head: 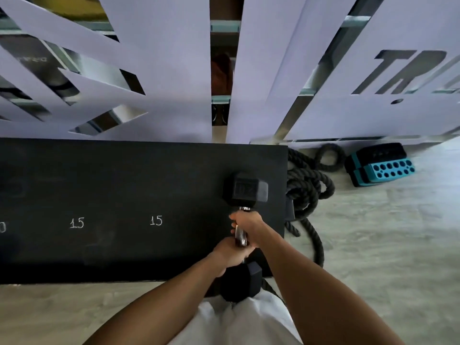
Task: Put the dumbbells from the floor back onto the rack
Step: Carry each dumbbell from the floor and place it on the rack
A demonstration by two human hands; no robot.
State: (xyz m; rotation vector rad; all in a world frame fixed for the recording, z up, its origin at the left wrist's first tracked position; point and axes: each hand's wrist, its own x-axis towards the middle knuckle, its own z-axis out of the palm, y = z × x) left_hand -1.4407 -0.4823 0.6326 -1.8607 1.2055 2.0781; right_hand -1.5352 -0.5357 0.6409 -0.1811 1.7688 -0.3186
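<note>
Two hands [245, 221] [230, 252] hide most of the dumbbell [245, 190] handle.

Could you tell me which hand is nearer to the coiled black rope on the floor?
The right hand. It holds the dumbbell handle at the far end, closest to the rope. The left hand holds the handle nearer the body, further from the rope.

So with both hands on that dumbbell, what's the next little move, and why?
Probably lower the dumbbell onto the black rack top. Both the left hand and the right hand grip its handle, and it is over the rack's right end, right of the chalked 15.
</note>
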